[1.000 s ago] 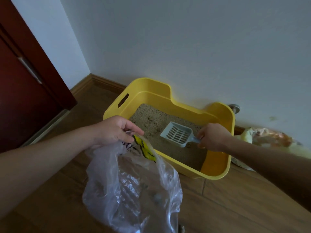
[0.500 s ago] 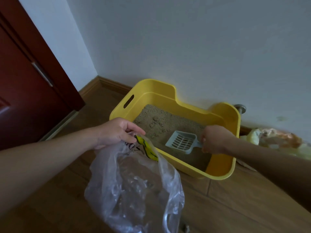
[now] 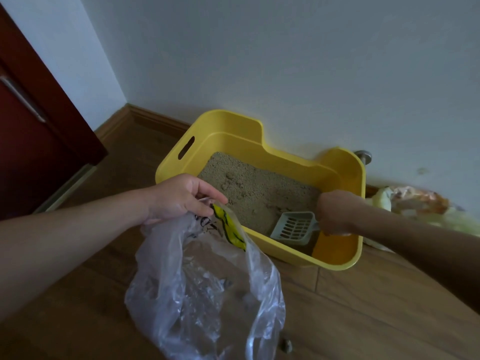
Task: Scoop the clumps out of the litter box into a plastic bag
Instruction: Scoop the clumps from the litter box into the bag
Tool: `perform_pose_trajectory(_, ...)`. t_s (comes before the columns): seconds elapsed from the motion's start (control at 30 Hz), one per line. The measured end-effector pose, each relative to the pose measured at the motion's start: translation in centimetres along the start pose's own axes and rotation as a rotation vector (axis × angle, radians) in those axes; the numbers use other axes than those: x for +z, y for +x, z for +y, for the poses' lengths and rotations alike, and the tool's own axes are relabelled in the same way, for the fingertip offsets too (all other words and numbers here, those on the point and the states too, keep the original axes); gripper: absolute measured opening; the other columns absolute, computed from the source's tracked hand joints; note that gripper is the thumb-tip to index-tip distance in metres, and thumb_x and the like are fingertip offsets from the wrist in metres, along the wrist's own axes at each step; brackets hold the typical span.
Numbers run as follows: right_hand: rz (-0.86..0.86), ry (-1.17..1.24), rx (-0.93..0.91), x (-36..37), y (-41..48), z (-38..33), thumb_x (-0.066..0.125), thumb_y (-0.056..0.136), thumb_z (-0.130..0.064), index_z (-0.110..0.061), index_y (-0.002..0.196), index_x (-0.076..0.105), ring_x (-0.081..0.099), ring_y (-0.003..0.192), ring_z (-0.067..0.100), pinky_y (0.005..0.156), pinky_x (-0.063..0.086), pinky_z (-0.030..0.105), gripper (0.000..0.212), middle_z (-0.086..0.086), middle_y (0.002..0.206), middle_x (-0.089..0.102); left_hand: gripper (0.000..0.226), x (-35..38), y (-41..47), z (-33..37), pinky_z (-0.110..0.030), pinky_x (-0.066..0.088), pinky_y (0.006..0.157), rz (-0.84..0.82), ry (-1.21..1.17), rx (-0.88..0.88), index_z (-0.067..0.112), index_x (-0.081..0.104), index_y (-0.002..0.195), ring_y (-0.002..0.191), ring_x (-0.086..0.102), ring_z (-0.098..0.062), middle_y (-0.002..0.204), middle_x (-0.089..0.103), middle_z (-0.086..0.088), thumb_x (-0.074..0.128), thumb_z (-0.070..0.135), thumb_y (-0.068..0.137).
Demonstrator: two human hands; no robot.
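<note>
Two full hands: your left (image 3: 181,196) pinches the clear bag (image 3: 202,294), right (image 3: 335,213) grips the scoop (image 3: 293,227). Yellow box (image 3: 233,128) holds tan litter (image 3: 259,188).

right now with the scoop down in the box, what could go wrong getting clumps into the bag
1. The left hand pinches the plastic bag by one edge only, so its mouth sags; clumps may miss it and land on the floor.
2. The scoop, gripped by the right hand, sits low in the near corner of the litter box; lifting it over the near wall could spill litter.
</note>
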State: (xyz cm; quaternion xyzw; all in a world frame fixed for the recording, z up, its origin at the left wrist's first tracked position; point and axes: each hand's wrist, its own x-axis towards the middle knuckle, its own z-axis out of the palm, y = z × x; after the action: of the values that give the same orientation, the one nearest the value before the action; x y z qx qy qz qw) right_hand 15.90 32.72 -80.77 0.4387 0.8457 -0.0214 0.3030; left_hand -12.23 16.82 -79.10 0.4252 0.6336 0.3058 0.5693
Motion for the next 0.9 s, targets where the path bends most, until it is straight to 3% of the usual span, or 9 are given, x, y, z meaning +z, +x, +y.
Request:
perform_pose_trajectory(0.17,0.039,-0.007,0.029,-0.6,-0.4,0.1,0.064,0.085,-0.020,-0.016,0.068,0.060,0.061,0.063,0.013,0.055,0.055,0.025,0.017,-0.002,0.068,0.061,0.038,-0.1,0.0,0.0,-0.014,0.052,0.080,-0.009,0.002,0.004,0.012,0.071,0.104,0.080,0.069,0.002,0.084,0.077,0.008,0.061,-0.018,0.082)
perform_pose_trajectory(0.4,0.014,-0.013,-0.009,0.2,-0.3,-0.6,0.064,0.086,-0.021,-0.016,0.076,0.060,0.061,0.066,0.014,0.054,0.054,0.025,0.012,-0.001,0.075,0.062,0.038,-0.1,-0.3,-0.2,-0.018,0.050,0.092,0.009,0.001,-0.003,0.013,0.074,0.103,0.103,0.067,-0.004,0.106,0.075,0.000,0.064,-0.016,0.080)
perform_pose_trajectory(0.5,0.038,0.032,-0.035,0.9,0.5,-0.8,0.065,0.087,-0.023,-0.017,0.077,0.061,0.063,0.069,0.013,0.064,0.060,0.028,0.012,-0.002,0.076,0.064,0.038,-0.3,-0.5,-0.3,-0.019,0.054,0.087,0.017,-0.023,-0.013,0.013,0.075,0.101,0.095,0.070,-0.005,0.099,0.077,-0.002,0.065,-0.017,0.080)
perform_pose_trajectory(0.73,0.058,0.152,-0.095,2.2,2.0,-2.4,0.059,0.092,-0.025,-0.023,0.071,0.052,0.062,0.070,0.009,0.064,0.059,0.024,0.021,-0.004,0.074,0.061,0.038,-1.7,-1.5,-0.8,-0.021,0.055,0.083,0.100,-0.037,-0.020,0.015,0.076,0.099,0.091,0.071,-0.009,0.099,0.076,-0.008,0.065,-0.016,0.080)
perform_pose_trajectory(0.9,0.053,0.242,-0.113,2.6,3.6,-3.7,0.058,0.091,-0.023,-0.022,0.089,0.065,0.062,0.070,0.007,0.063,0.057,0.022,0.007,-0.004,0.077,0.062,0.038,-3.0,-1.9,-1.2,-0.017,0.054,0.081,0.153,0.006,-0.013,0.016,0.074,0.101,0.092,0.070,-0.005,0.097,0.077,-0.005,0.067,-0.014,0.080)
